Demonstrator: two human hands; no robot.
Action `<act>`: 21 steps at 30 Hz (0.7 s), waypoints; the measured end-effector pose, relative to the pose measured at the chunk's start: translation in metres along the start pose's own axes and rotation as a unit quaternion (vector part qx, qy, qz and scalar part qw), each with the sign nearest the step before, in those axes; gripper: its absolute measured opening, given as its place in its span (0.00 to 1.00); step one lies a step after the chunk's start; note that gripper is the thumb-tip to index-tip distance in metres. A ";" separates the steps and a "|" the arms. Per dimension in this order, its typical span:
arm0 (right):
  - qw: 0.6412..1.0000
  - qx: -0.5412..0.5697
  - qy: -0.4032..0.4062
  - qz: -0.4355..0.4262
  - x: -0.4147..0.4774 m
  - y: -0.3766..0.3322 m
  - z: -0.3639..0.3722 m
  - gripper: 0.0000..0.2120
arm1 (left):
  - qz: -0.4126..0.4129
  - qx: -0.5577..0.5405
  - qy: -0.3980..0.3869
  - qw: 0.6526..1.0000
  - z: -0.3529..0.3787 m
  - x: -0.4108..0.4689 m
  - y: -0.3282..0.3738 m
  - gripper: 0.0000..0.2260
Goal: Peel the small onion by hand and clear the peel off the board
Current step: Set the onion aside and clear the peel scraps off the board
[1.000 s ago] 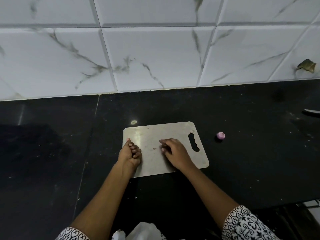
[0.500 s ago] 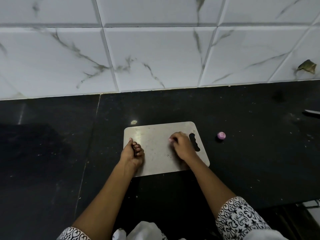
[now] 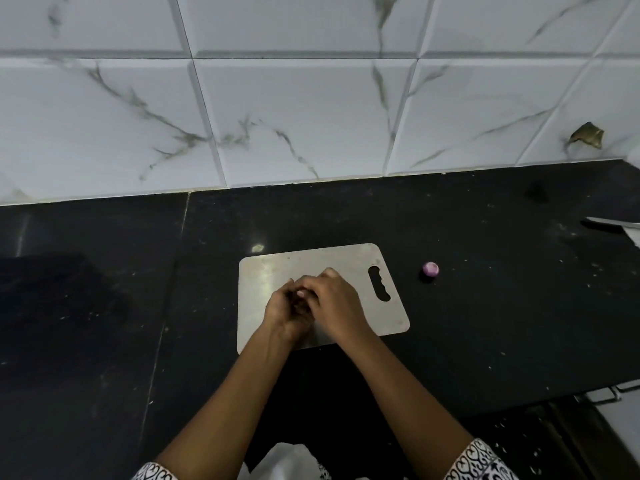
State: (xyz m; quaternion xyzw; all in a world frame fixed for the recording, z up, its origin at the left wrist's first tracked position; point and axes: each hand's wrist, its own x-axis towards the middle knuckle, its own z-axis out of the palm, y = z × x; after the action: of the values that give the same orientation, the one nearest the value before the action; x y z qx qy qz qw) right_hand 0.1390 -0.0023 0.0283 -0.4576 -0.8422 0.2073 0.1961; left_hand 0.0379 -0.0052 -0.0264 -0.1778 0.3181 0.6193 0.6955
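Note:
The small peeled purple onion (image 3: 430, 269) sits on the black counter, right of the steel cutting board (image 3: 393, 322). Both hands meet above the middle of the board. My left hand (image 3: 282, 311) is curled into a cup, palm turned toward the right hand. My right hand (image 3: 337, 304) lies against it, with its bent fingertips reaching into the left hand's fingers. A dark scrap, apparently onion peel, shows between them, and most of it is hidden. No loose peel is visible on the bare parts of the board.
A knife blade (image 3: 609, 222) lies at the counter's far right edge. White crumpled material (image 3: 285, 459) sits at the bottom between my forearms. A tiled wall (image 3: 311, 116) backs the counter. Pale specks dot the black counter (image 3: 485, 323).
My left hand has moved right from the board's left edge to its middle. My right hand has come left from beside the handle slot, and the two now touch.

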 end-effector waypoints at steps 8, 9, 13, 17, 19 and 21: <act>0.993 0.109 -0.017 0.043 0.009 0.006 -0.017 0.06 | 0.026 0.047 -0.013 0.998 0.011 -0.014 -0.005 0.16; 0.994 0.101 -0.004 0.039 0.010 0.004 -0.019 0.04 | 0.030 0.050 -0.017 0.998 0.011 -0.014 -0.005 0.18; 0.997 0.073 0.019 0.006 0.014 0.001 -0.020 0.05 | 0.027 0.038 -0.029 0.999 0.013 -0.016 -0.005 0.21; 0.981 0.166 0.021 0.099 0.018 0.037 -0.037 0.16 | 0.059 -0.014 -0.020 0.998 0.001 -0.011 0.029 0.29; 0.986 0.063 -0.015 0.152 0.007 0.069 -0.038 0.17 | 0.079 -0.029 -0.022 0.996 -0.009 -0.013 0.053 0.32; 0.980 -0.013 -0.058 0.192 -0.014 0.086 -0.019 0.20 | 0.092 -0.034 -0.021 0.995 -0.018 -0.015 0.072 0.32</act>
State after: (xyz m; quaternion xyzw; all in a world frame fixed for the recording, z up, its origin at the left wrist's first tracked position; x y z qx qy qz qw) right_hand 0.2150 0.0317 -0.0029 -0.6003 -0.7515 0.2561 0.0970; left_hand -0.0364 -0.0159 -0.0192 -0.1581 0.2978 0.6946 0.6355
